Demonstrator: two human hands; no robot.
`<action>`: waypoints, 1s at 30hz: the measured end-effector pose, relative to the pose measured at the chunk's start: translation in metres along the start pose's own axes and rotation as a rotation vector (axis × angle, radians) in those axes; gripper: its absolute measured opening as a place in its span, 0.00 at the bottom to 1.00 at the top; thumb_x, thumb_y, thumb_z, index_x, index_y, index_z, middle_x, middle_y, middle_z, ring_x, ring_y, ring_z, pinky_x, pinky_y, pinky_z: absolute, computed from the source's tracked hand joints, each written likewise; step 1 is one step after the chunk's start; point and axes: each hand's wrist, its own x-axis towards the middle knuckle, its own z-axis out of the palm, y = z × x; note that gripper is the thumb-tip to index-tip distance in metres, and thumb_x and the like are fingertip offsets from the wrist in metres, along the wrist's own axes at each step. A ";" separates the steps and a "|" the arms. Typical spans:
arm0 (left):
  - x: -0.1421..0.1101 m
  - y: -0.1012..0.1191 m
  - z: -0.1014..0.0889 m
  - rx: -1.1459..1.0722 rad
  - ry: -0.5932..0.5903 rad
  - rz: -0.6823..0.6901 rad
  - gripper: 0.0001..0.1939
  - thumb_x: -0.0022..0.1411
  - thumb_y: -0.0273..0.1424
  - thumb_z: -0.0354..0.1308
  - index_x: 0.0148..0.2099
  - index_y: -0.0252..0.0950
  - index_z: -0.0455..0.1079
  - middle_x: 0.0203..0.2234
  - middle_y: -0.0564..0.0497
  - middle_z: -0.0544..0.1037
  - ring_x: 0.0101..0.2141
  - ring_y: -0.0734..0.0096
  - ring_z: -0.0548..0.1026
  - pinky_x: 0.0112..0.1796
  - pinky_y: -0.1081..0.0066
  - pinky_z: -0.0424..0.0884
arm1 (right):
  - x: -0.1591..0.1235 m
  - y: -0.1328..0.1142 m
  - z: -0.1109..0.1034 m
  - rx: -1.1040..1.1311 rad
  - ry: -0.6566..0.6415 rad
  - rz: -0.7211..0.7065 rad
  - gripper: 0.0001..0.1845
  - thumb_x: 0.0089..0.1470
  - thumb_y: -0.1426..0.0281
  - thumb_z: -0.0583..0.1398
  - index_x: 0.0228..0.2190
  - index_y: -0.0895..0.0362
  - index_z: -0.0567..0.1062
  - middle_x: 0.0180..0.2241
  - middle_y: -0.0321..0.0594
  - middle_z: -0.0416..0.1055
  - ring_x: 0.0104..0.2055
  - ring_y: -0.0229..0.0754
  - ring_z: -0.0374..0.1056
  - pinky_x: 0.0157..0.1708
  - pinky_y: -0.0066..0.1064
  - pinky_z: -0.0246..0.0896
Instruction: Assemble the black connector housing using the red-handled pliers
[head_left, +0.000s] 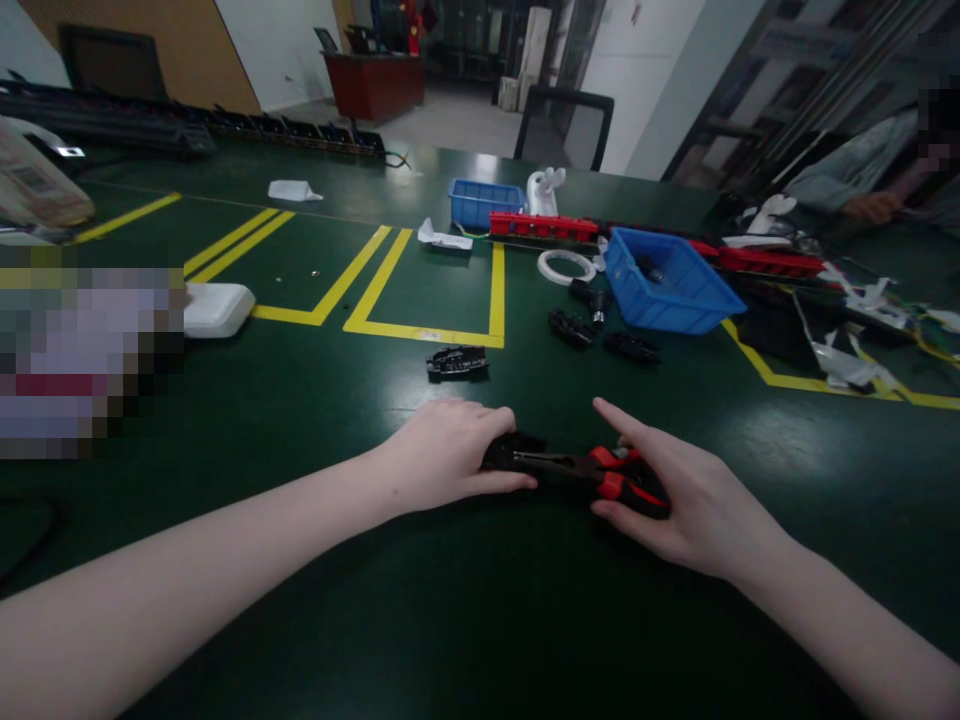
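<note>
My left hand (442,455) is closed on a small black plastic part (499,452), pinched between thumb and fingers just above the green table. In my right hand (697,495) lies a pair of pliers (622,480) with red and black handles, its index finger stretched forward along them. The dark jaws point left and reach the black part; whether they grip it I cannot tell. A similar black part (457,362) rests beyond my left hand. Farther right are more black pieces, one (571,328) beside another (632,347).
A blue bin (667,280) holding dark pieces stands at right, with a white tape roll (566,266) beside it. Behind are a smaller blue bin (486,203) and a long red strip (544,227). A white case (219,309) lies left. Another person's hand (874,206) shows far right.
</note>
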 end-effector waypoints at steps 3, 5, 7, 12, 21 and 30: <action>0.001 0.000 0.000 0.011 -0.004 0.001 0.19 0.61 0.47 0.52 0.37 0.34 0.64 0.28 0.51 0.73 0.27 0.69 0.71 0.26 0.72 0.63 | 0.001 -0.002 0.001 -0.019 0.003 -0.002 0.41 0.52 0.58 0.56 0.61 0.58 0.46 0.35 0.43 0.72 0.33 0.43 0.69 0.33 0.36 0.68; 0.002 0.000 0.001 0.018 0.000 0.007 0.19 0.60 0.46 0.52 0.37 0.34 0.64 0.28 0.51 0.73 0.27 0.69 0.71 0.26 0.72 0.63 | 0.000 -0.002 0.002 -0.024 0.005 0.000 0.41 0.52 0.57 0.56 0.61 0.58 0.46 0.36 0.44 0.72 0.33 0.43 0.69 0.33 0.37 0.68; 0.002 0.000 0.001 0.025 0.005 0.016 0.19 0.61 0.47 0.52 0.38 0.34 0.64 0.28 0.51 0.73 0.27 0.69 0.71 0.26 0.72 0.63 | 0.000 0.001 0.002 -0.032 0.014 -0.003 0.38 0.52 0.55 0.55 0.59 0.58 0.51 0.39 0.46 0.71 0.37 0.45 0.70 0.35 0.38 0.67; 0.001 0.002 0.000 0.042 -0.020 0.025 0.21 0.61 0.49 0.50 0.38 0.34 0.64 0.28 0.51 0.73 0.27 0.68 0.71 0.27 0.71 0.64 | -0.001 0.008 -0.002 -0.005 0.002 -0.045 0.20 0.54 0.56 0.53 0.43 0.58 0.65 0.37 0.45 0.70 0.35 0.42 0.68 0.32 0.34 0.65; 0.002 0.001 -0.001 0.031 -0.032 0.070 0.20 0.61 0.49 0.50 0.37 0.34 0.64 0.27 0.52 0.72 0.27 0.69 0.71 0.27 0.71 0.63 | 0.000 0.006 -0.008 0.047 -0.101 -0.015 0.15 0.57 0.59 0.49 0.38 0.57 0.66 0.33 0.42 0.67 0.31 0.40 0.63 0.28 0.32 0.59; 0.001 -0.003 -0.001 0.024 -0.045 0.129 0.14 0.60 0.42 0.54 0.39 0.35 0.64 0.29 0.54 0.73 0.29 0.70 0.71 0.29 0.71 0.63 | 0.001 0.009 -0.006 0.049 -0.136 0.002 0.15 0.59 0.60 0.47 0.37 0.57 0.66 0.33 0.42 0.66 0.31 0.40 0.62 0.29 0.33 0.58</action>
